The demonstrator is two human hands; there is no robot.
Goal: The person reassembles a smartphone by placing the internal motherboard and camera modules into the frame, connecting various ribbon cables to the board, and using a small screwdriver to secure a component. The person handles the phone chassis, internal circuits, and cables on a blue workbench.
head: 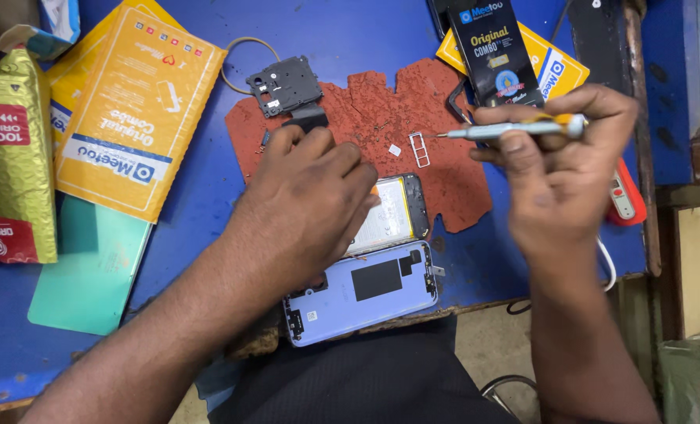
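i'm watching the left hand (311,200) pressing down flat, fingers curled over the upper end of the opened phone (393,213), which is lying on the blue counter (193,212) half across the lower edge of the red mat (444,180). the phone is showing its insides: a pale battery filling most of the dark frame, with a small orange tab peeking out just beside my fingertips. i cannot tell whether the fingers are pinching anything under them. just below the phone, the lilac back cover (362,294) is lying inside-up near the counter's front edge, carrying a black rectangular patch and a camera cut-out.

the right hand (558,169) is closing around a slim screwdriver (515,128) with a grey shaft and an orange-yellow cap, holding it level with its tip pointing left, hovering above the mat. near that tip a silver sim tray (419,149) is resting on the mat. farther up, a black inner cover plate (285,85) is sitting at the mat's top left corner. yellow padded envelopes (134,110) are lying at the left, and a black box (495,55) is standing at the top.
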